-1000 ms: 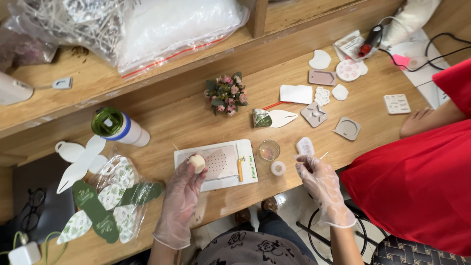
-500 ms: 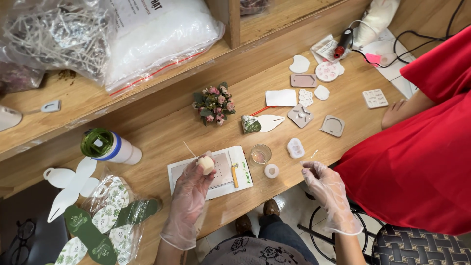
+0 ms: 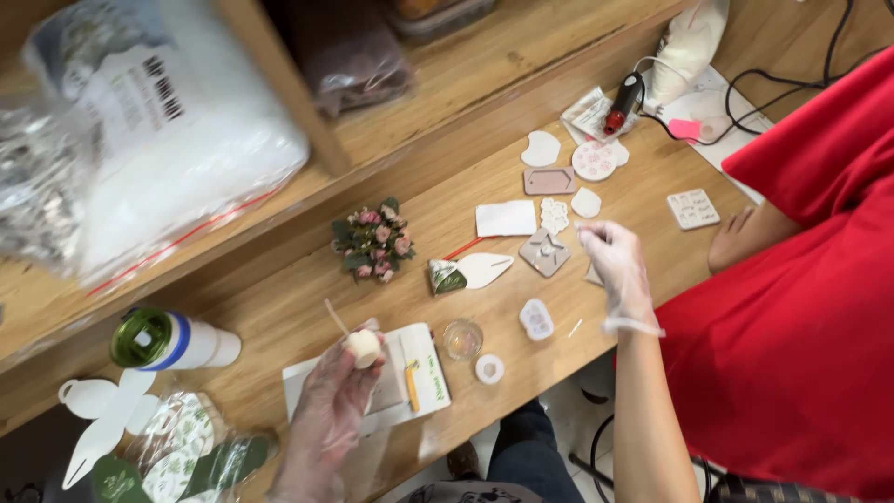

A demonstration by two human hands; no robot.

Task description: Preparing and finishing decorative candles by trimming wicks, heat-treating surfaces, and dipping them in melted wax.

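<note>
The gloved left hand (image 3: 326,410) grips a small cream ball (image 3: 363,347); the right hand (image 3: 615,265), fingers loose, reaches toward grey moulds (image 3: 545,251) far right on the wooden surface (image 3: 279,317), pressing apparently unstarted.

The scene is brightly and evenly lit, with soft light that seems to come from above. Shadows on the wooden bench (image 3: 279,307) are faint and short. Glare whitens the clear plastic bags (image 3: 177,140) on the shelf at upper left, which look smeared by motion blur. The gloved right hand (image 3: 615,265) is blurred at its fingers, and the left hand (image 3: 331,410) is soft too. The red shirt (image 3: 801,307) looks strongly saturated.
</note>
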